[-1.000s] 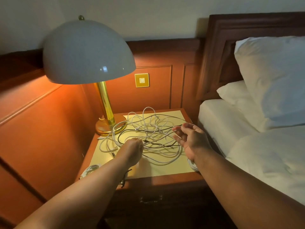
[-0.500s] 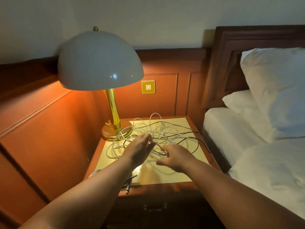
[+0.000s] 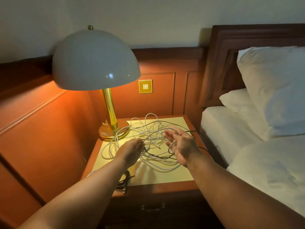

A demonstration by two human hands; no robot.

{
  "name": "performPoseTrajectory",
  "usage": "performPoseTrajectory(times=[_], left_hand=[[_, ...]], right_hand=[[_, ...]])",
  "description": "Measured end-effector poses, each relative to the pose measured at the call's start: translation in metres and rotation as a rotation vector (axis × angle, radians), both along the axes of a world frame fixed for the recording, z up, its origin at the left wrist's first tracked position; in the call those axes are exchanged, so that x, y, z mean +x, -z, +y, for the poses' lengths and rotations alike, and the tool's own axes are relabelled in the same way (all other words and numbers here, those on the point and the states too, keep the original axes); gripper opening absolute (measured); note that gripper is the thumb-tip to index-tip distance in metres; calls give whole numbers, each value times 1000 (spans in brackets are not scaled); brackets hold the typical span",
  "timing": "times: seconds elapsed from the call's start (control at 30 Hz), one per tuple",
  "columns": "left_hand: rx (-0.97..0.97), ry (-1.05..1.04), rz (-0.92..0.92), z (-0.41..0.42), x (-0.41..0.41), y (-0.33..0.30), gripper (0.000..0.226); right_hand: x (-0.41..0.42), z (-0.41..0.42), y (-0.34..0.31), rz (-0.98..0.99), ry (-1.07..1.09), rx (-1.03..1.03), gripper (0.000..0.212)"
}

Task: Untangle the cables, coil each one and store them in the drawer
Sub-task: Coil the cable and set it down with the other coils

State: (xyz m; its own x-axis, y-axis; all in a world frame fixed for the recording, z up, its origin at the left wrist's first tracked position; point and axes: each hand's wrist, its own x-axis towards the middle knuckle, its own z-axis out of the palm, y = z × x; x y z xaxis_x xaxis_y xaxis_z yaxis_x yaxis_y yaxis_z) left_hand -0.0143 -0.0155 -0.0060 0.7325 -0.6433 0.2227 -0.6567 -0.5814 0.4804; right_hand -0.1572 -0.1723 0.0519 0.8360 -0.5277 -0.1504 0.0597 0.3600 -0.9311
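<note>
A tangle of white and dark cables (image 3: 153, 139) lies spread over the yellow top of the nightstand (image 3: 165, 176). My left hand (image 3: 132, 151) reaches into the tangle's middle, back of the hand up, and its fingertips pinch the strands there. My right hand (image 3: 181, 144) is held at the tangle's right side, palm turned inward, fingers spread and relaxed, with a loop of cable draped over them. One dark cable (image 3: 202, 147) trails off the right edge. The drawer (image 3: 153, 208), with its metal handle, sits shut below the top.
A brass lamp (image 3: 112, 123) with a white dome shade stands at the back left of the nightstand. A coiled black cable (image 3: 123, 180) lies at the front left edge beside my left forearm. The bed with white pillows (image 3: 272, 96) is close on the right.
My right hand has turned palm inward and lifted to the right with a cable loop over its fingers. My left hand has shifted slightly right into the tangle. The view has moved closer.
</note>
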Motion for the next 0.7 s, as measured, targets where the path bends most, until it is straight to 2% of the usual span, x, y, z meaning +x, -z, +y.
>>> performPoseTrajectory(times=[0.1,0.17,0.23,0.33,0.4,0.57,0.63,0.7], left_hand=[[-219,-34,167,-12,-6,-10,24],[-391,-50,394,-24,-16,-21,27],[-535,-45,541,-36,-28,-33,25],[-695,-45,761,-49,-43,-48,21],[-679,-47,794,-57,-50,-53,21],[-498,39,636,-72,-62,-51,24],[-495,118,725,-72,-64,-48,21],[-574,138,922,-75,-65,-44,27]], right_hand=[[1,0,-2,4,-39,9,44],[0,4,-1,95,-33,-148,45],[-1,7,1,191,-44,-326,43],[-7,9,3,260,-108,-410,38],[-12,8,4,271,-146,-388,34],[-28,-1,2,347,-132,-355,30],[-36,-8,-2,374,-99,-423,31],[-45,-16,-6,373,-60,-491,30]])
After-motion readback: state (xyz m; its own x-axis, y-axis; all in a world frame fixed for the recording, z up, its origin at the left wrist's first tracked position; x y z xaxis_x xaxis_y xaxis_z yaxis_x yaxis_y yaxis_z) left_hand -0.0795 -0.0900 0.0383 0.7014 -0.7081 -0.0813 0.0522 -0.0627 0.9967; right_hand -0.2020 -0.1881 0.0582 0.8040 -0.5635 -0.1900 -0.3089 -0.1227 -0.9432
